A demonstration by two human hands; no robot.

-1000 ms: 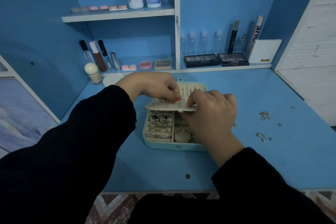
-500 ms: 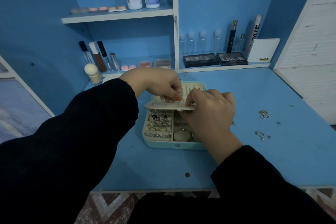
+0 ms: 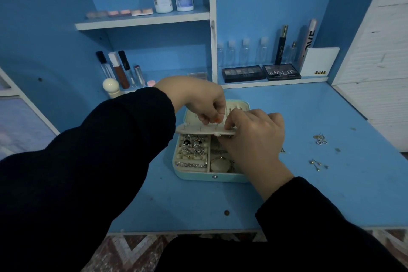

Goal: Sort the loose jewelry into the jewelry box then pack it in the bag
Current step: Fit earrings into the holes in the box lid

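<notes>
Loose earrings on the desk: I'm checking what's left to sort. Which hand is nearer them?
Right. The right hand sits over the jewelry box, left of the loose earrings; the left hand is farther, at the box's far side.

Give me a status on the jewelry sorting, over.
Left hand pinches at the earring panel, right hand holds its edge, over the open jewelry box. Loose earrings lie on desk, right side. Nothing in the way.

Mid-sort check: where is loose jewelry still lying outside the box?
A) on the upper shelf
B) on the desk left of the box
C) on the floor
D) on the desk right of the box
D: loose earrings lie in two small clusters, the nearer one, on the blue desk right of the jewelry box.
</notes>
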